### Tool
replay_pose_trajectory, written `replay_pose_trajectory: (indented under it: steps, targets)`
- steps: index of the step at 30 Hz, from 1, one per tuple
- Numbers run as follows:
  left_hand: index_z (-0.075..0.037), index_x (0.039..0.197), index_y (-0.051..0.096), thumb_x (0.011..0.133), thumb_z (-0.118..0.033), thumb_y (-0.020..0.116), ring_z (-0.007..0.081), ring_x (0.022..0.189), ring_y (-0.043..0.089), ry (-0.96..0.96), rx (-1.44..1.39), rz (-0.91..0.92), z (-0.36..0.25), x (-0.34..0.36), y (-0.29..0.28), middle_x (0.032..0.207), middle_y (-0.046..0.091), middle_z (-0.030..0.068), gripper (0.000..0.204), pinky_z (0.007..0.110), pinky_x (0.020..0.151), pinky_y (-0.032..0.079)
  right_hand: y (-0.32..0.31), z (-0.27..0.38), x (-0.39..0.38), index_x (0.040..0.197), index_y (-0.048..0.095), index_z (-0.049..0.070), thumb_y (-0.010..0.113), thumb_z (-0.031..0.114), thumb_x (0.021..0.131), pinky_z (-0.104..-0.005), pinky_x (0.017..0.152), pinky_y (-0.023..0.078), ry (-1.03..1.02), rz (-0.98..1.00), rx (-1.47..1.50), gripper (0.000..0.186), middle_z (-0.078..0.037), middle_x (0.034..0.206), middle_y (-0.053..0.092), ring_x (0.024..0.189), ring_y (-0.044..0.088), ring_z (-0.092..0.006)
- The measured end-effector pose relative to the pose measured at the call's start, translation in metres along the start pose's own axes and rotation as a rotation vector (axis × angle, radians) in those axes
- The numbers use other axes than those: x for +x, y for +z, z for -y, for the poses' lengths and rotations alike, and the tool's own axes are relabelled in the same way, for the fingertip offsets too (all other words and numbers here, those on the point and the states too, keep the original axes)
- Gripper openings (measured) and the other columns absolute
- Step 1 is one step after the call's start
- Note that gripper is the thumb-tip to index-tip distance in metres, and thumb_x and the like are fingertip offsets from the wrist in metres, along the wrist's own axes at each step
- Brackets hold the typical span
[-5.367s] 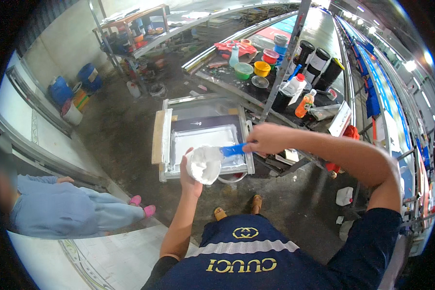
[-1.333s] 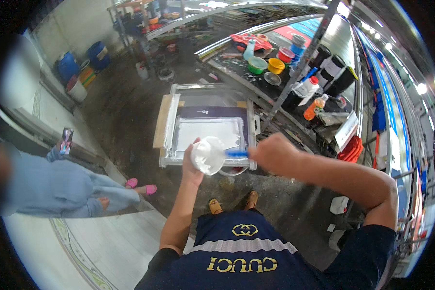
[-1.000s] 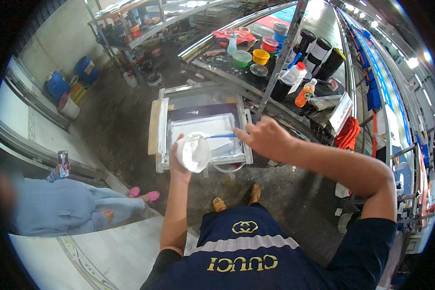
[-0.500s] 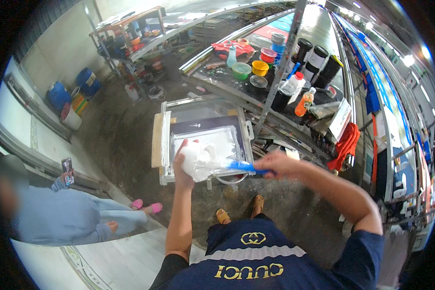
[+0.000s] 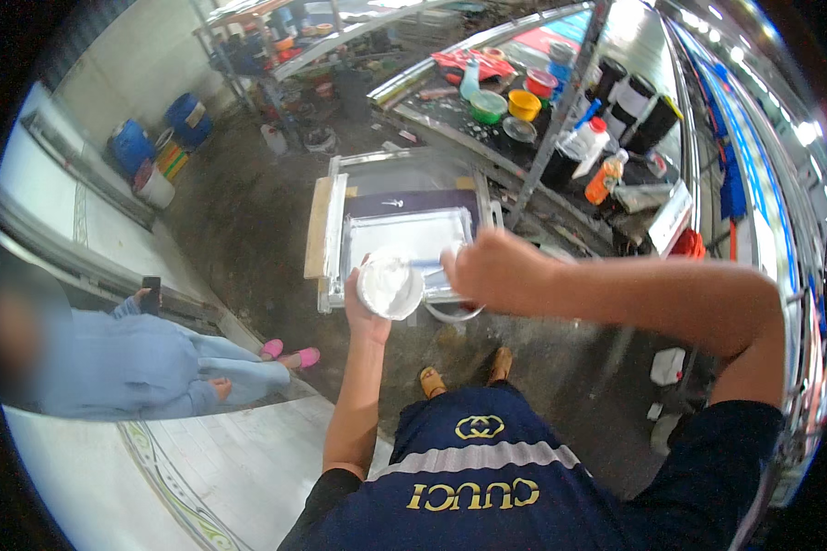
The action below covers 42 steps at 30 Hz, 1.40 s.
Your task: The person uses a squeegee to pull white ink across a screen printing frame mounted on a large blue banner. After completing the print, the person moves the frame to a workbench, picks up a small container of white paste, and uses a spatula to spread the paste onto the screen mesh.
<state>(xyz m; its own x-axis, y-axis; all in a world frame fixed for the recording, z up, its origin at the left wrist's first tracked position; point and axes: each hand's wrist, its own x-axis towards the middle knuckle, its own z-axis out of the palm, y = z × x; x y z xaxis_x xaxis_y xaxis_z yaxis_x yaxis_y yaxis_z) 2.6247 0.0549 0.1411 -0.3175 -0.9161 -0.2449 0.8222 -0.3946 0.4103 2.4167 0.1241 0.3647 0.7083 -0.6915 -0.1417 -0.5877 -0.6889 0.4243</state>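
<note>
My left hand (image 5: 368, 321) grips a round white tub (image 5: 416, 301) from its left side and below, its opening tipped toward me. Thick white paste (image 5: 388, 283) lies inside and coats the rim. My right hand (image 5: 496, 273), smeared by motion, is closed on a spatula (image 5: 427, 264); its blue handle is mostly hidden by the hand, and its white-coated end reaches to the tub's mouth. Beneath both hands is a screen-printing frame (image 5: 334, 195) with a dark mesh and a white-covered rectangle (image 5: 423, 227).
A bench (image 5: 432, 115) at the far right carries several coloured tubs, dark bottles and an orange bottle (image 5: 605, 179). A metal post (image 5: 551, 129) rises at its near side. Blue drums (image 5: 189, 121) stand far left. Someone in light blue (image 5: 124, 367) sits at left holding a phone (image 5: 151, 292).
The tub has turned so its opening faces me. My right hand has moved left and up, closer to the tub, covering most of the spatula's blue handle. The whole view has shifted slightly.
</note>
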Motion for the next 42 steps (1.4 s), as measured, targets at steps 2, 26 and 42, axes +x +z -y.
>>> replay_pose_trajectory:
  steps: [2,26,42]
  targets:
    - [-0.004,0.126,0.055,0.093,-0.043,0.05,0.0266,0.115,0.059,0.063,-0.025,0.027,-0.005,0.002,0.0,0.124,0.062,0.0102,0.051,0.046,0.101,0.046,-0.021,0.036,0.005,0.08,0.06,0.003,0.06,0.025,0.086,-0.0289,0.045,0.04,-0.136,0.094,-0.081,0.023,-0.002,0.059,0.061,0.051,0.062,-0.0133]
    - [-0.005,0.142,0.04,0.091,-0.039,0.053,0.0305,0.117,0.056,0.231,0.286,0.165,-0.058,0.004,0.002,0.126,0.056,0.0177,0.063,0.046,0.101,0.045,0.088,0.062,-0.027,0.093,0.068,0.004,0.066,0.038,0.089,-0.0265,0.042,0.034,0.821,0.533,2.751,0.033,-0.002,0.058,0.05,0.047,0.045,-0.0096]
    - [-0.004,0.131,0.051,0.094,-0.042,0.044,0.0329,0.119,0.055,-0.09,-0.091,0.075,-0.01,-0.005,-0.005,0.13,0.057,0.0147,0.053,0.051,0.099,0.047,0.02,0.008,-0.015,0.098,0.063,0.004,0.061,0.017,0.082,-0.0284,0.047,0.034,-0.002,-0.185,-0.03,0.021,0.005,0.062,0.053,0.053,0.053,-0.0101]
